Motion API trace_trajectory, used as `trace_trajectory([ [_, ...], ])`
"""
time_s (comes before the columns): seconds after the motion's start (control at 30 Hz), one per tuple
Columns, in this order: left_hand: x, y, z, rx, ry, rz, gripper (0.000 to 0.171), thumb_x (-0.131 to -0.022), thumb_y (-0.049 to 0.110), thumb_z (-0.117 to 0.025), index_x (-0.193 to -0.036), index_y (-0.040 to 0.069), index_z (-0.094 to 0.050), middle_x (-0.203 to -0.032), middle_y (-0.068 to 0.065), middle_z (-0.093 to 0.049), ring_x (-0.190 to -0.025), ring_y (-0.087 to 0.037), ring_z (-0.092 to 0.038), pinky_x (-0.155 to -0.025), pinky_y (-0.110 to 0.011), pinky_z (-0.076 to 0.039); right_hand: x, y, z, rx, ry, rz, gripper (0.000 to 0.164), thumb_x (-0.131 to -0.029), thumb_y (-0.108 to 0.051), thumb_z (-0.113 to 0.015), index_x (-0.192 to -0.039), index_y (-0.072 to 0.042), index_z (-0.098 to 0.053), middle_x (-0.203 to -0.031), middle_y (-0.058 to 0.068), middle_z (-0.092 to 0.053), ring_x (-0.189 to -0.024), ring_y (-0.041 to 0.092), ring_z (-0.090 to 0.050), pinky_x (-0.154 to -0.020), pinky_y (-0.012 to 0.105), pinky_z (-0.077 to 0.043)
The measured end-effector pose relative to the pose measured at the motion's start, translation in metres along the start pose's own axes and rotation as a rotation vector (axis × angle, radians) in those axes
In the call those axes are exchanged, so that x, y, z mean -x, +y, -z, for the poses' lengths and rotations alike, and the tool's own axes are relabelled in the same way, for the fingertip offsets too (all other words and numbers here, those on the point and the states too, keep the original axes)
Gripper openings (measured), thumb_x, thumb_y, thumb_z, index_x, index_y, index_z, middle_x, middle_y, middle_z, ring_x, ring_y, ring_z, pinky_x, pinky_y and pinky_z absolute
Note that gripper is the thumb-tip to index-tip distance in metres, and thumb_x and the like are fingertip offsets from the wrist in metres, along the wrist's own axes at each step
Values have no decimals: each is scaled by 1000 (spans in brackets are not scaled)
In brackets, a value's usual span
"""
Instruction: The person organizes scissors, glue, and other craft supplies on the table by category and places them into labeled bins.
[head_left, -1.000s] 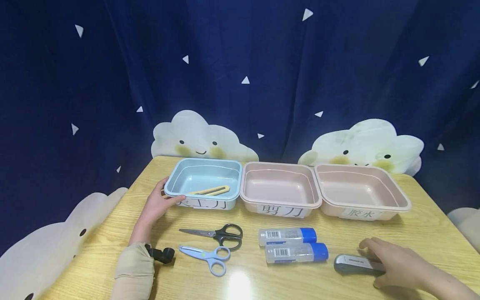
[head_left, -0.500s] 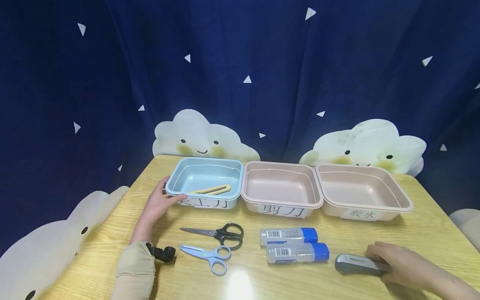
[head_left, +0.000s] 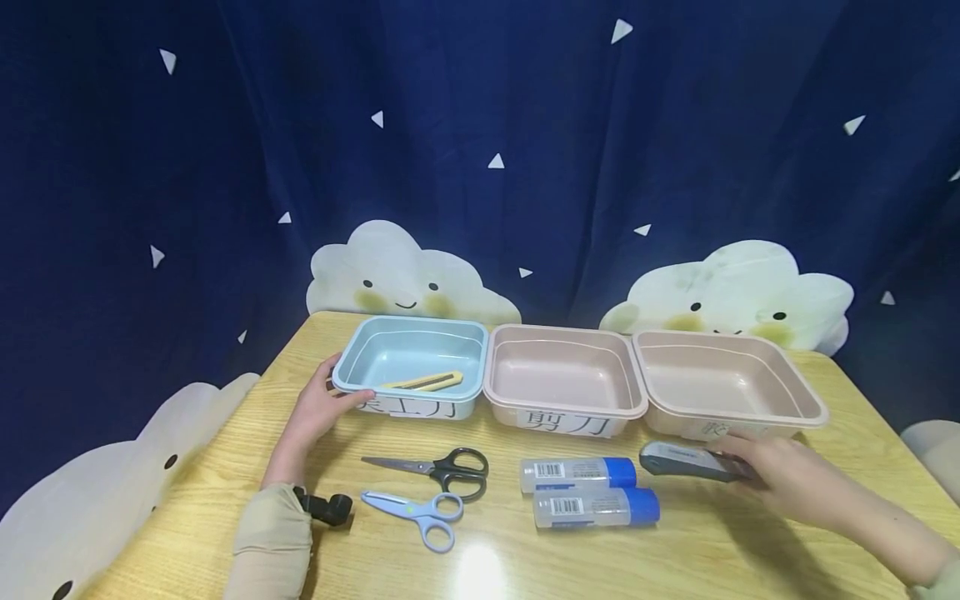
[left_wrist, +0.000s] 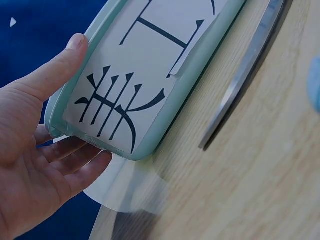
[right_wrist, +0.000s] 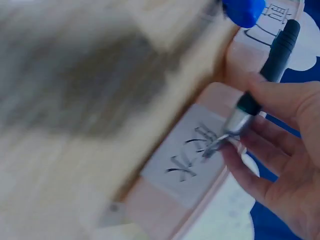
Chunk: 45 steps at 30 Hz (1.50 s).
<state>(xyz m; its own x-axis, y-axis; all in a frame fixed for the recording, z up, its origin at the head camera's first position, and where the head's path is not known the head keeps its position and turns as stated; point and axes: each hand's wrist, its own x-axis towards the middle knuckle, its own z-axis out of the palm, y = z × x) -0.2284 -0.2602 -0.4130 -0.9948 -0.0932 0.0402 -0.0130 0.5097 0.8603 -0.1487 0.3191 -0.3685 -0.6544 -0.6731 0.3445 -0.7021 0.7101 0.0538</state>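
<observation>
My left hand [head_left: 318,408] holds the near left corner of the light blue bin [head_left: 390,362], thumb on the front rim and fingers around the end wall. A yellow snap-off cutter [head_left: 435,382] lies inside that bin. My right hand [head_left: 787,479] pinches a grey and black utility knife [head_left: 682,461] between thumb and fingers. In the head view the knife is above the table, its rounded end pointing left, just in front of the right-hand pink bin [head_left: 720,390]. The right wrist view shows the utility knife [right_wrist: 267,75] passing over that bin's label.
A middle pink bin [head_left: 555,383] stands between the other two. Before the bins lie black-handled scissors [head_left: 435,469], light blue scissors [head_left: 408,507] and two blue-capped glue bottles [head_left: 573,472]. A dark blue curtain [head_left: 555,150] hangs behind the wooden table [head_left: 615,567].
My right hand has closed on the utility knife, lifted it off the table and carried it toward the bins, slightly left. The left hand has stayed at the blue bin.
</observation>
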Motion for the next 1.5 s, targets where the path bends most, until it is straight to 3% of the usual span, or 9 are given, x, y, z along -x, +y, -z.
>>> trace_trajectory([
  [0.27,1,1,0,11,-1,1,99,-70,41,-76,-145,14,-18,-141,-16,-33,-123,-35,-38,-97,-48,-37,-46,-15,9,13,16,-15,42,-60,-13,-81,-100,-13,-65,-81,-14,-53,-70,-1,-47,-58,26,-46],
  [0.47,1,2,1,15,-4,0,100,-70,43,-76,-146,14,-17,-142,-16,-32,-124,-35,-37,-98,-48,-36,-81,-29,5,-11,25,3,41,-66,-3,-75,-105,-5,-64,-87,-2,-58,-77,11,-54,-66,33,-48],
  [0.67,1,1,1,14,-8,7,101,-69,42,-76,-145,13,-17,-142,-16,-32,-124,-36,-37,-98,-49,-35,-114,-41,-6,-56,25,-8,40,-71,-1,-72,-109,-2,-61,-97,7,-59,-86,20,-57,-76,38,-49],
  [0.83,0,3,-2,16,-11,6,102,-68,43,-77,-145,13,-17,-142,-16,-33,-124,-35,-37,-98,-49,-34,-138,-46,-14,-82,19,-11,41,-74,-3,-70,-113,-2,-59,-104,9,-59,-94,23,-57,-83,41,-48],
  [1.03,-3,3,-5,6,-13,-2,101,-69,43,-76,-146,13,-17,-142,-16,-33,-124,-35,-38,-98,-49,-36,-168,-53,-24,-59,35,7,39,-76,-5,-69,-114,-4,-59,-100,10,-61,-92,26,-58,-83,41,-47],
  [1.23,-3,0,-1,5,4,-5,101,-68,43,-77,-145,14,-18,-141,-16,-34,-122,-35,-39,-97,-48,-37,-201,-68,-32,-90,38,2,41,-78,-5,-67,-118,-7,-58,-110,12,-61,-102,28,-57,-91,42,-45],
  [1.5,-1,-1,1,0,1,9,103,-67,46,-77,-145,15,-18,-142,-14,-34,-123,-34,-38,-98,-49,-34,-242,-88,-53,-158,71,35,31,-78,0,-65,-109,-2,-62,-103,11,-62,-95,24,-58,-88,36,-46],
])
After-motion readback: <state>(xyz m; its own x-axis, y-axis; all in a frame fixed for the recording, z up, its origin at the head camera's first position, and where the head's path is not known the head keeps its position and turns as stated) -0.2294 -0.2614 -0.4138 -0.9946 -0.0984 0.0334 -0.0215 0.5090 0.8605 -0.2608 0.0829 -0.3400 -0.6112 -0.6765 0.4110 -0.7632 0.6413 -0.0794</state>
